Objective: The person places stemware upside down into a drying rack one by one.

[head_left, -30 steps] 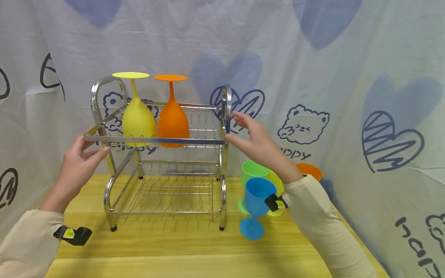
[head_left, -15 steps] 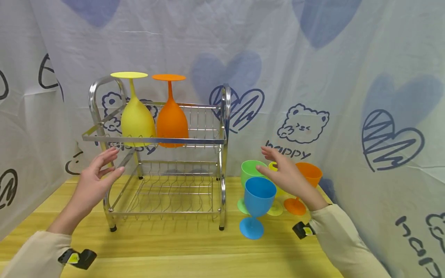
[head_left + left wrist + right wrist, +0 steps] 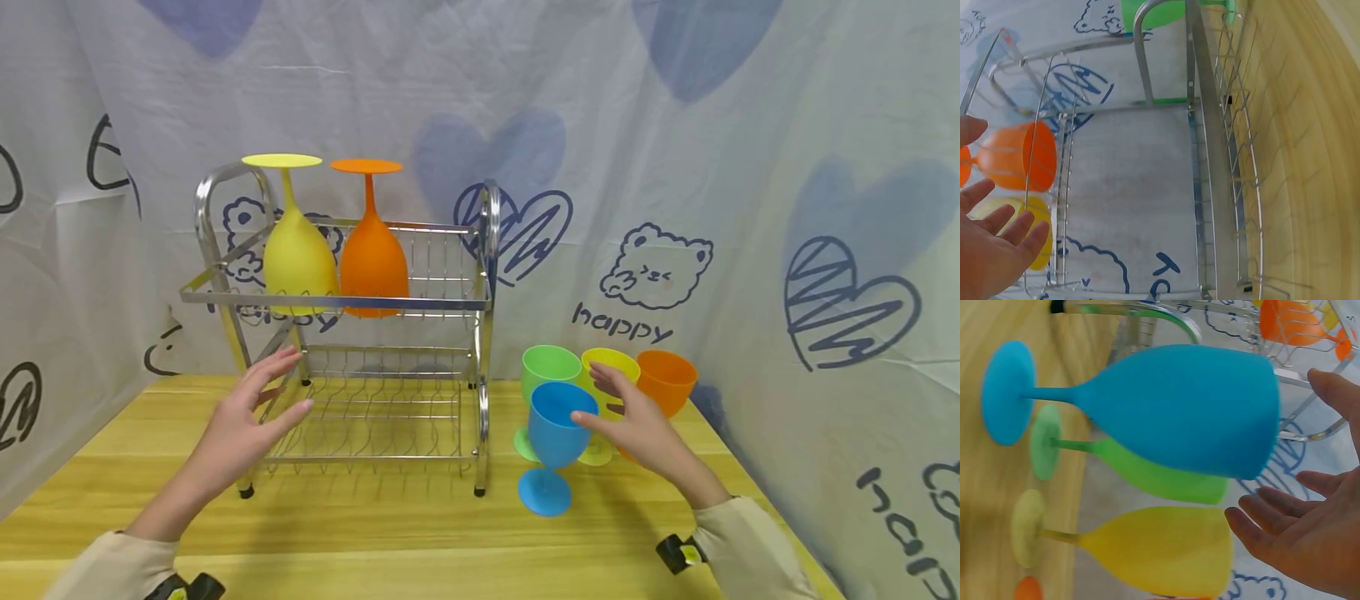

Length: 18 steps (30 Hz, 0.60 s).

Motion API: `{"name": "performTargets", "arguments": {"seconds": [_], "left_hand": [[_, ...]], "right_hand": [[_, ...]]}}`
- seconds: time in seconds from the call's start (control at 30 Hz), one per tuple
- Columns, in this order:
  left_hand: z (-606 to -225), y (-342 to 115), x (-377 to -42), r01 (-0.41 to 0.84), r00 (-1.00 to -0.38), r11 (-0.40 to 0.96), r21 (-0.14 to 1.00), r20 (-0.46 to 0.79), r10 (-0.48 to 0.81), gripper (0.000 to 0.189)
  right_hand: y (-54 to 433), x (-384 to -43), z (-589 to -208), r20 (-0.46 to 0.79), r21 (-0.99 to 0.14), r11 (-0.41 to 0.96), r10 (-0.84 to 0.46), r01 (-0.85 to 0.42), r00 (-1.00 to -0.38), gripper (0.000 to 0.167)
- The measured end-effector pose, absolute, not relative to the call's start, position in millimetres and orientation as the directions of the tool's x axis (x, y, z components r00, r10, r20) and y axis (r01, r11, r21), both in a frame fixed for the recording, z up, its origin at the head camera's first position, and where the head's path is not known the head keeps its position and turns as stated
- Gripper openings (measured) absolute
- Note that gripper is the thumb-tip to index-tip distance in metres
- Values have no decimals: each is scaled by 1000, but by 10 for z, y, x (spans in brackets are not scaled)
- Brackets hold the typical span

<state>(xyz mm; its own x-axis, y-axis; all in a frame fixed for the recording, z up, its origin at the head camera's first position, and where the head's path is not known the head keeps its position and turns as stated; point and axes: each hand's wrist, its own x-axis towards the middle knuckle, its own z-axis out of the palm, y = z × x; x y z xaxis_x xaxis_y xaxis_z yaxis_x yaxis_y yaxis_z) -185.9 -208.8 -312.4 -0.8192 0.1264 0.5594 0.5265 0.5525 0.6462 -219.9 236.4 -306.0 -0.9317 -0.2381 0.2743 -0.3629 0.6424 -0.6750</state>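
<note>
The person's left hand (image 3: 243, 417) was in front of the near left side of a metal rack (image 3: 442, 305), its grasp released, the fingers loosely spread and nothing in them. The right hand (image 3: 637, 425) was released too, thumb and fingers parted, at the right of a blue goblet (image 3: 557, 437). From the right wrist I could see a gap between that hand and the goblet's rim.

The blue goblet stood upright on the wooden table (image 3: 360, 550), to the right of the rack and nearest of its group. Just beyond it stood a green goblet (image 3: 542, 375), then, going right, a yellow goblet (image 3: 1166, 550) and an orange goblet (image 3: 666, 383), all upright, the last two partly hidden by the right hand.

On the rack's upper tier, towards the left, an upturned yellow goblet (image 3: 298, 258) and an upturned orange goblet (image 3: 373, 262) stood side by side, feet in the air, yellow on the left. Behind everything, on the far side, hung a pale cloth (image 3: 420, 83) printed with hearts and bear faces.
</note>
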Motion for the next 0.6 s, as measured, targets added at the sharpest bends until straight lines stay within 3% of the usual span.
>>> {"name": "performTargets", "arguments": {"seconds": [0.33, 0.6], "left_hand": [[-3172, -1837, -1752, 580, -793, 528, 620, 578, 192, 65], [-3204, -1635, -1692, 611, -779, 491, 621, 582, 233, 71]], "right_hand": [[2438, -2215, -3377, 186, -813, 512, -226, -279, -956, 96], [2365, -2265, -3612, 134, -893, 398, -207, -209, -969, 93]]}}
